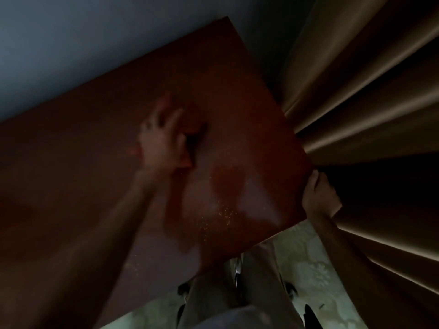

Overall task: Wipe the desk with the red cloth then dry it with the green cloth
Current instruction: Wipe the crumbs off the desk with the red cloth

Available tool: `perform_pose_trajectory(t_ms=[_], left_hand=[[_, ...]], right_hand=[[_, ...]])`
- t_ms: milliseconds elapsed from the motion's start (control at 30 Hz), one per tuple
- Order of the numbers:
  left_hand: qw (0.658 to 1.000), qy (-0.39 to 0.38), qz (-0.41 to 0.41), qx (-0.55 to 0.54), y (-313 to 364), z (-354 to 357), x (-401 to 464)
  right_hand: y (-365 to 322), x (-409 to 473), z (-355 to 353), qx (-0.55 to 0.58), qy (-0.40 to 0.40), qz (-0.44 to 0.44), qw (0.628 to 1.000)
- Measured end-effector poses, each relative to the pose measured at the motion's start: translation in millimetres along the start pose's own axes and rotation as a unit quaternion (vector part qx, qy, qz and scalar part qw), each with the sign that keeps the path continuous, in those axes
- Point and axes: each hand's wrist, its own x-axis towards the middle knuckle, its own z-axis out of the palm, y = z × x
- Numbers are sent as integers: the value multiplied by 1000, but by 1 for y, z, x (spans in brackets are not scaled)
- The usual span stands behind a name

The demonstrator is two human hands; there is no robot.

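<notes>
Both hands are at the desk (249, 119), a dark reddish-brown top seen in dim light. Left hand (164, 141) lies palm down near the middle of the surface, blurred, fingers (166, 115) spread forward; bits of red cloth (134, 151) show at its left edge and past the fingertips, so the cloth sits under the palm, though how it is gripped cannot be told. Right hand (318, 193) is curled over the desk's right edge near the front corner, thumb on top. Pale smears and small specks (221, 217) mark the wood between the hands. Brown curtain (368, 91) hangs just beside the desk's right edge. Trousers (237, 293) and patterned floor (308, 269) show below.
</notes>
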Motion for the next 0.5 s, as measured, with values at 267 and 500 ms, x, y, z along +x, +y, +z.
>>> perform_pose_trajectory(t_ms=[267, 500], left_hand=[[983, -62, -159, 71, -118, -21, 50], [988, -79, -50, 124, 13, 31, -3]], right_hand=[[5, 2, 13, -1, 91, -30, 995], [8, 0, 11, 27, 91, -37, 995]])
